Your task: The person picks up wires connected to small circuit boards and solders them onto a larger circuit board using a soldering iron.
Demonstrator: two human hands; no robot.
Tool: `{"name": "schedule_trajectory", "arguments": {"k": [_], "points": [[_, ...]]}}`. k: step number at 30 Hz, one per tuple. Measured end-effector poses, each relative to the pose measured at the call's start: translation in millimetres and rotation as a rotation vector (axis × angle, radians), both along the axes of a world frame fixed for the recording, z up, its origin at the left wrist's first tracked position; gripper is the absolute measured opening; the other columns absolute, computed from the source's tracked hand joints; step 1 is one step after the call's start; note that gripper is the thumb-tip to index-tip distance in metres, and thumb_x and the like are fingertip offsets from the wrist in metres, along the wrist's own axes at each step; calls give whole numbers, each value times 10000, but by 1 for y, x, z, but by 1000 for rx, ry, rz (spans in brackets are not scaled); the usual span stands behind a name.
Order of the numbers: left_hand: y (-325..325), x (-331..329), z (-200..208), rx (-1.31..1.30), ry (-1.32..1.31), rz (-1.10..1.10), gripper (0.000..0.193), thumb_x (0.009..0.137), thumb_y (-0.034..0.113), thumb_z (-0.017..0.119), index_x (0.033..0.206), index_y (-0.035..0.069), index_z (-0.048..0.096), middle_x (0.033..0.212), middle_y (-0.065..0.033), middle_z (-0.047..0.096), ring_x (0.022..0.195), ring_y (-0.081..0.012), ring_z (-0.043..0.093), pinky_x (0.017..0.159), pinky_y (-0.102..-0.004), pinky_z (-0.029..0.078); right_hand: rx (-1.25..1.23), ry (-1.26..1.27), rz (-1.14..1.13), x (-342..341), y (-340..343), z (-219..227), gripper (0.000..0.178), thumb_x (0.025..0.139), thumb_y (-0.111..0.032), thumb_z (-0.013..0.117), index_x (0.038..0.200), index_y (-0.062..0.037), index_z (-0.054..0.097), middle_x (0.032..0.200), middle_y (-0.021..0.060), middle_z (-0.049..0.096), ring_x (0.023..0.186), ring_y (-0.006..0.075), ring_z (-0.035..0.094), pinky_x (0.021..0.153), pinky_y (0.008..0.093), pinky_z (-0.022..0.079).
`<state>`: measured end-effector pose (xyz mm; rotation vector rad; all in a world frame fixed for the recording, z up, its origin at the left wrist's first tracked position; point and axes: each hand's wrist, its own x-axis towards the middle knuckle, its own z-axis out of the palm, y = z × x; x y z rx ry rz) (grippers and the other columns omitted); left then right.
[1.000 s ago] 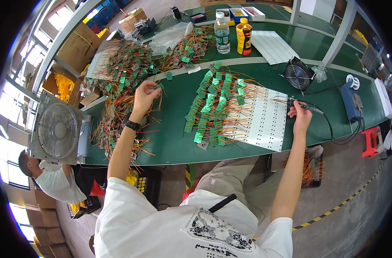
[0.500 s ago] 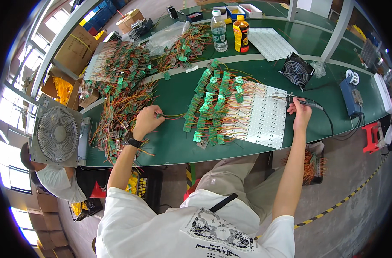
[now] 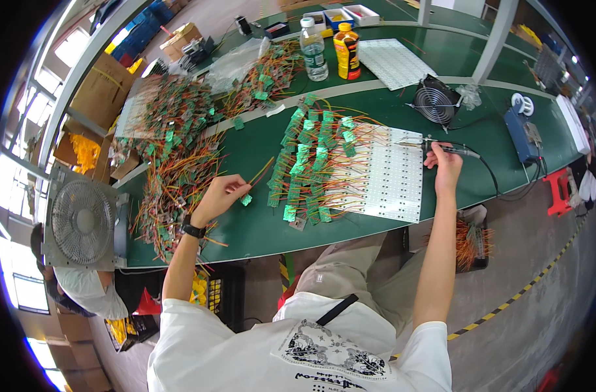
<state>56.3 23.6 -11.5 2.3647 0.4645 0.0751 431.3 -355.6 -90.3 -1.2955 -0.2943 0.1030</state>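
My left hand (image 3: 222, 197) pinches the wires of a small green circuit board (image 3: 246, 200); its orange and yellow leads point up and to the right. Closed around a soldering iron (image 3: 460, 150), my right hand (image 3: 444, 167) is over the right edge of a white perforated panel (image 3: 396, 171). The iron's tip points left across that panel. Rows of green circuit boards (image 3: 302, 166) lie along the panel's left side, their wires reaching onto it. Left of my left hand spreads a big heap of wired boards (image 3: 180, 157).
A water bottle (image 3: 313, 51) and a yellow-capped bottle (image 3: 346, 52) stand behind the rows. Toward the right are a small black fan (image 3: 435, 104) and a blue soldering station (image 3: 522, 136) with a cord. A larger fan (image 3: 82, 221) stands at left, near another person (image 3: 92, 291).
My left hand has turned, and the small board now hangs below its fingers with the wires pointing up. The right hand still holds the iron by the panel. The whole view has shifted slightly.
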Motion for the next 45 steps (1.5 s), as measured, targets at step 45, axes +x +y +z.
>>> {"name": "schedule_trajectory", "arguments": {"k": [45], "points": [[-132, 265, -57, 161, -485, -333, 116, 813, 166, 706, 839, 63, 752, 790, -103, 716, 682, -281, 688, 638, -389, 551, -100, -2, 16, 5, -2, -4, 205, 912, -117, 679, 1022, 54, 655, 759, 118, 666, 595, 177, 649, 558, 266, 490]]}}
